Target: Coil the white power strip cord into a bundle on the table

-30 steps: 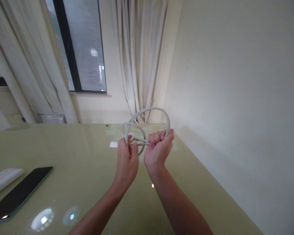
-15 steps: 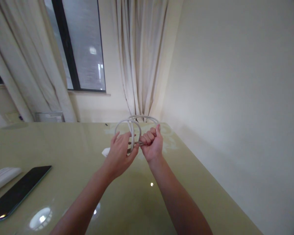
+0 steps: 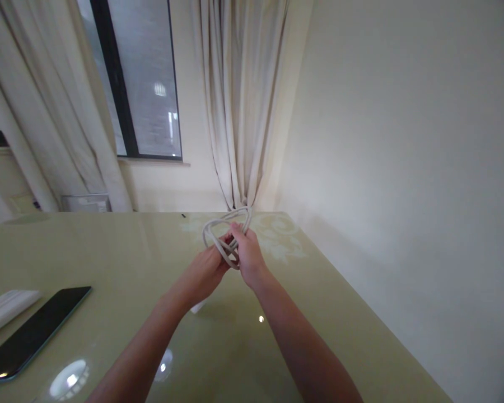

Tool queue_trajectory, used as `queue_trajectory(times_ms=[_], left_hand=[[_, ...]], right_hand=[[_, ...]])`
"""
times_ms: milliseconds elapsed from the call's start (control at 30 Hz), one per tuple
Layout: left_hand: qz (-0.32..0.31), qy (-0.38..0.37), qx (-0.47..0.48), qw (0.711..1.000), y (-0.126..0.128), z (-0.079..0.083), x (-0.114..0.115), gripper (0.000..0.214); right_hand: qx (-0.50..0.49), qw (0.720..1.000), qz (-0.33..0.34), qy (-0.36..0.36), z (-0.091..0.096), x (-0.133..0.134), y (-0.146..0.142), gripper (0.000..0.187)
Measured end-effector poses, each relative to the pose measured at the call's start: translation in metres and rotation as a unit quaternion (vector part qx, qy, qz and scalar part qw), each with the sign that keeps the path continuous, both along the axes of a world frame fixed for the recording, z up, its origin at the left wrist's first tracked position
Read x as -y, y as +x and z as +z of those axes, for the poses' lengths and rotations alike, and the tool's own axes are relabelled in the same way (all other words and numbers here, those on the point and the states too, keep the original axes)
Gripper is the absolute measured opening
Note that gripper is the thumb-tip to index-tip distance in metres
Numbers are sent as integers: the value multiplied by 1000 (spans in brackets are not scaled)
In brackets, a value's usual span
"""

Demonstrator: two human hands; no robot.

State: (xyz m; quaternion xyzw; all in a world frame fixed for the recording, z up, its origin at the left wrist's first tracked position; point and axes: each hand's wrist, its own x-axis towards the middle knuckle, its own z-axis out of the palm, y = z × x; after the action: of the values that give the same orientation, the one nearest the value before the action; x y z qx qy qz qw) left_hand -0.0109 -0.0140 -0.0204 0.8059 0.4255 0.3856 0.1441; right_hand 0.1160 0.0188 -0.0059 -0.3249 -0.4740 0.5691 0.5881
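Observation:
A light grey cable (image 3: 212, 226) is bunched into several loops above the far part of the table. My left hand (image 3: 208, 268) grips the loops from the left, its fingers curled and partly hidden behind the cable. From the right, my right hand (image 3: 248, 252) is closed around the same bundle, thumb pointing up and forward along it. The two hands almost meet. Under my left wrist a small white piece (image 3: 198, 307) peeks out; the forearm hides most of it.
The glossy greenish table (image 3: 130, 268) carries a black phone-like slab (image 3: 36, 330) and a long white object (image 3: 8, 308) at the left. A tiny dark bit (image 3: 183, 215) lies near the far edge. A wall (image 3: 403, 168) borders the right side; curtains (image 3: 243, 101) hang behind.
My hands have come together, and the wide loops are gathered into a tighter bundle. My right hand has shifted left and turned. The white piece has swung lower, nearer to me.

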Motion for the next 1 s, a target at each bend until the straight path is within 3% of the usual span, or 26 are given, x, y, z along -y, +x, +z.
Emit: queue_trajectory(times_ms=[100, 233, 333, 533, 667, 767, 867, 1000], left_hand=[[28, -7, 74, 997, -5, 3, -5, 32], [70, -97, 153, 981, -18, 10, -4, 22], [67, -170, 197, 963, -28, 21, 2, 22], [104, -215, 190, 952, -48, 39, 13, 38], [128, -235, 240, 933, -66, 34, 10, 46], [115, -249, 340, 900, -81, 29, 3, 42], [100, -269, 482, 828, -91, 28, -4, 32], [57, -316, 619, 717, -88, 31, -9, 31]], right_hand=[[200, 975, -21, 90, 6, 8, 12, 48], [388, 897, 49, 205, 17, 27, 25, 41], [410, 870, 68, 264, 23, 32, 27, 31], [394, 862, -7, 317, 27, 8, 43, 23], [357, 882, -43, 306, 15, -18, 64, 28], [265, 937, -24, 225, -1, -36, 75, 33], [107, 989, 21, 95, -13, -48, 76, 43], [-71, 997, 24, -19, -12, -51, 67, 47]])
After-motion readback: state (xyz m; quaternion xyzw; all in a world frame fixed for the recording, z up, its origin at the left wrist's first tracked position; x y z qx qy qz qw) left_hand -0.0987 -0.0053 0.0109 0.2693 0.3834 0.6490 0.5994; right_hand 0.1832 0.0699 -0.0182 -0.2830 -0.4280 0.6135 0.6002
